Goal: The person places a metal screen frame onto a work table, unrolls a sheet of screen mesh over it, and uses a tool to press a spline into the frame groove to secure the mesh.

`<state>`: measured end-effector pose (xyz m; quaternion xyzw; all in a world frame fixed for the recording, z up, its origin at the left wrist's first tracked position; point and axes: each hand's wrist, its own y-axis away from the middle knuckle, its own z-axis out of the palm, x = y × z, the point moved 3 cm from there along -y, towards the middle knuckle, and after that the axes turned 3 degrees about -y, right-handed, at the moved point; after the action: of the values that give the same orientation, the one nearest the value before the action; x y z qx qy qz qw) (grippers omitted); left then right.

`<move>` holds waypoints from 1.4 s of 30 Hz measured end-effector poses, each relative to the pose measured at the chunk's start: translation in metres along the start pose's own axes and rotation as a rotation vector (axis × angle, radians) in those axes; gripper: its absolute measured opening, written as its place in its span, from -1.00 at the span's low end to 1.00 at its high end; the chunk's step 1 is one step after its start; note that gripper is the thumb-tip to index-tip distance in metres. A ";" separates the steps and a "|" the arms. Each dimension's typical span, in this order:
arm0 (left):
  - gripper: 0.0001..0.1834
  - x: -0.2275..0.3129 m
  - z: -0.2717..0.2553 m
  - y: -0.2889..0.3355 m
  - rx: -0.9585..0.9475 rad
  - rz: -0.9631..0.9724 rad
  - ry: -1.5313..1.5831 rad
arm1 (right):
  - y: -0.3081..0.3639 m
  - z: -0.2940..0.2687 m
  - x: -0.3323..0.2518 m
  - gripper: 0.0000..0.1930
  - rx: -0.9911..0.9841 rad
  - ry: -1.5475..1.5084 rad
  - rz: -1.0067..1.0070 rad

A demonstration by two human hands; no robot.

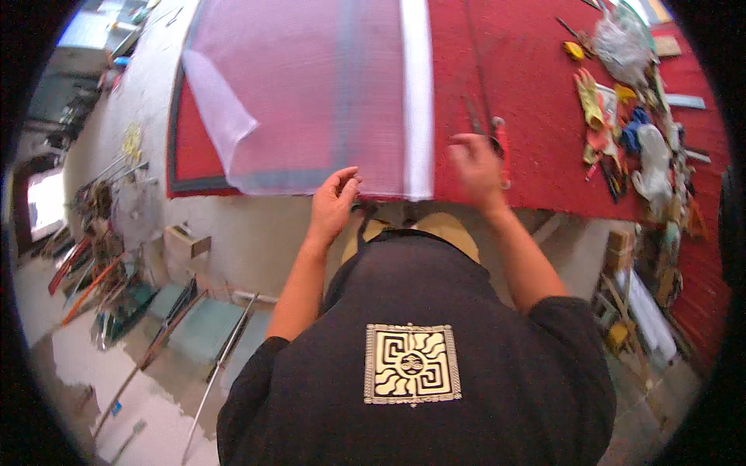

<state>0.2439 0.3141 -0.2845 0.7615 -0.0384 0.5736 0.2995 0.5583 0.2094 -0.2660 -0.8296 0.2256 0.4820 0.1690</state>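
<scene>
A sheet of whitish see-through mesh (291, 101) lies over a dark grey frame (206, 184) on the red-covered table (458, 70). Its near left corner is folded back in a flap (225, 116). Along the mesh's right side runs a white band (417, 101). At the near edge of the mesh, my left hand (334, 203) has loosely bent fingers with nothing visible in them. My right hand (479, 172), smeared by motion, is beside a red-handled cutting tool (502, 151) with dark blades. Whether it touches the tool is hidden.
Along the table's right side lie a yellow glove (590, 97), clear plastic bags (622, 46), a yellow tape measure (573, 50) and several hand tools. Glass panes (206, 330) and long rods (221, 361) are on the floor at left. A wooden post (619, 252) stands at lower right.
</scene>
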 end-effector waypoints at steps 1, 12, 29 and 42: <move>-0.60 0.003 0.011 -0.008 -0.085 -0.060 0.074 | 0.004 0.022 -0.012 -0.75 -0.064 -0.040 -0.044; -0.79 0.007 0.019 -0.028 -0.287 -0.101 0.024 | 0.038 0.058 -0.026 -0.68 -0.494 0.100 0.002; -0.77 -0.063 -0.085 -0.066 0.435 -0.117 -0.116 | -0.017 -0.078 0.189 -0.56 0.182 0.650 0.578; -0.77 -0.093 -0.099 -0.075 0.453 -0.104 -0.134 | -0.035 -0.099 0.220 -0.60 -0.012 0.500 0.454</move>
<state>0.1583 0.3982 -0.3827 0.8466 0.1107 0.4994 0.1469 0.7441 0.1435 -0.4090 -0.8518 0.4360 0.2904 -0.0079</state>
